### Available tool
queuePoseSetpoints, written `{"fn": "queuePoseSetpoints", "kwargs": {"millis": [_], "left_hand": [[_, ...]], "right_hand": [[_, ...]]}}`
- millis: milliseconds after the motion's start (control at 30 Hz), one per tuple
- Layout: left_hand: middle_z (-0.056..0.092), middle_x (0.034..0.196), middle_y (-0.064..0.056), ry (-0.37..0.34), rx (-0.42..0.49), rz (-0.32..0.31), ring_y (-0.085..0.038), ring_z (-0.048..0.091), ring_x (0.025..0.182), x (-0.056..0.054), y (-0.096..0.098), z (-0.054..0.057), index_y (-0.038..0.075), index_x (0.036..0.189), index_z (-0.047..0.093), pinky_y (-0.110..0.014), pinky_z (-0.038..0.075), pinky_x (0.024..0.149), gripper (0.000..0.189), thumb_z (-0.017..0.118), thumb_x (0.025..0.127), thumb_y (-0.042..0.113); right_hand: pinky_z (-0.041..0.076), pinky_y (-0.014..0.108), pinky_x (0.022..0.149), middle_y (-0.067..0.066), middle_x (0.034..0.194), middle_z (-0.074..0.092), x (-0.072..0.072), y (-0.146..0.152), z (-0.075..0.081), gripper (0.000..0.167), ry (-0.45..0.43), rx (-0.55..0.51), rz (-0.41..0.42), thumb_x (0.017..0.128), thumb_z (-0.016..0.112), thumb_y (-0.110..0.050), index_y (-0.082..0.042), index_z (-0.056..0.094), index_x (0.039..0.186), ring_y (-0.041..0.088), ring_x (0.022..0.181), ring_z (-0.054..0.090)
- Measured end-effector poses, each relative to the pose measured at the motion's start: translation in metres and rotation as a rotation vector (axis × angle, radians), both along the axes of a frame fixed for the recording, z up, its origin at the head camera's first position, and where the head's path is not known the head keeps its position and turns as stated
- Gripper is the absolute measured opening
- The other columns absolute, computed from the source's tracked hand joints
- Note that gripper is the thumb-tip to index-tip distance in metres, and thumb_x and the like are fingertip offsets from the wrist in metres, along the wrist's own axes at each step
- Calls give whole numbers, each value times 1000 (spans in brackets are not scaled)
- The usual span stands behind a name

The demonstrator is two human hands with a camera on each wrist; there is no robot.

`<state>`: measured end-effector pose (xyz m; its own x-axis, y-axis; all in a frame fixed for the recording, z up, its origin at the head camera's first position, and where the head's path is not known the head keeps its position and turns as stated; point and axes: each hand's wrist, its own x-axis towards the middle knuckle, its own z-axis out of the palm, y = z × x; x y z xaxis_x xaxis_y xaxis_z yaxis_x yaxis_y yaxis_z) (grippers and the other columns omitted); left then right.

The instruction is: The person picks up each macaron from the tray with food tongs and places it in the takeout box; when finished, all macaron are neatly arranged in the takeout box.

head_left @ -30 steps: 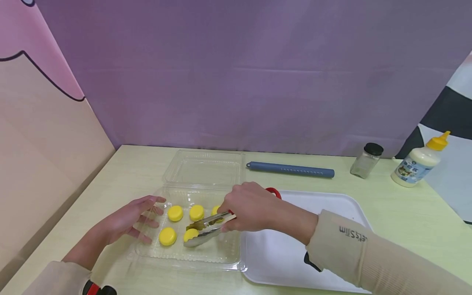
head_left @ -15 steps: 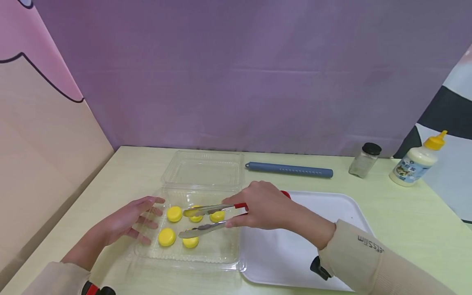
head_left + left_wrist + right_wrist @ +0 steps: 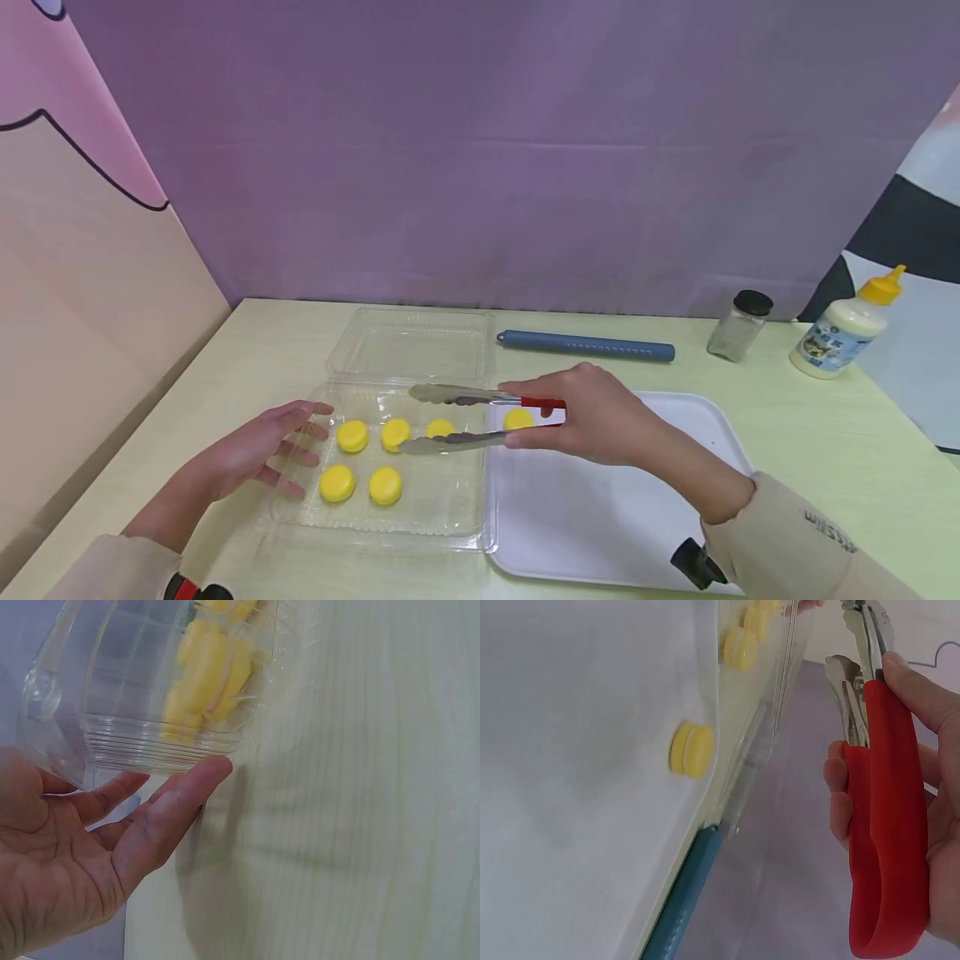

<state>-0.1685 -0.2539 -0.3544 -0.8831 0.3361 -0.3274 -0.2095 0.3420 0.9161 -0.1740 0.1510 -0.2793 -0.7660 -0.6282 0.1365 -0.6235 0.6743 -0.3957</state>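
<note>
Macaron (image 3: pixel 518 419) lies at the far left corner of the tray (image 3: pixel 585 517), nearest the right hand (image 3: pixel 588 414), which grips spread tongs (image 3: pixel 468 397) pointing left; the left hand (image 3: pixel 251 450), fingers relaxed, is at the container's (image 3: pixel 442 518) left edge.

A clear plastic clamshell container (image 3: pixel 442 504) stands at the left of the wood-grained table (image 3: pixel 817 475), its lid (image 3: pixel 416 346) laid behind the base. The base holds five yellow round macarons (image 3: pixel 386 486): three in the rear row, two in front. A white rectangular tray (image 3: pixel 585 525) lies directly right, bearing one macaron (image 3: pixel 518 419) near its rear left corner. A blue cylindrical rod (image 3: pixel 585 345) lies behind the tray. Right of the rod stand a clear black-capped jar (image 3: pixel 737 333), then a white yellow-nozzled bottle (image 3: pixel 838 337).
</note>
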Motion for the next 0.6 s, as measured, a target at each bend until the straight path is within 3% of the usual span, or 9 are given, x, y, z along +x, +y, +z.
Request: {"fn": "queuePoseSetpoints", "kwargs": {"millis": [167, 367, 600], "left_hand": [[42, 144, -30, 7, 7, -7, -35, 59, 112, 1, -1, -1, 2, 153, 34, -51, 62, 76, 54, 34, 112, 36], [42, 143, -30, 10, 5, -8, -34, 59, 111, 1, -1, -1, 1, 153, 33, -51, 62, 75, 54, 34, 112, 36], [42, 143, -30, 11, 0, -8, -34, 59, 111, 1, -1, 0, 1, 153, 33, -51, 62, 75, 54, 34, 112, 35]], "right_hand": [[52, 25, 66, -9, 101, 74, 3, 22, 1, 61, -3, -13, -80, 83, 81, -50, -16, 70, 133, 8, 83, 62], [47, 24, 57, -13, 85, 67, 4, 52, -4, 61, 1, -10, -137, 83, 82, -48, -15, 69, 134, 9, 70, 52], [44, 23, 54, -15, 80, 64, 0, 83, -16, 64, -22, 12, -198, 82, 83, -45, -12, 68, 135, 9, 68, 49]]}}
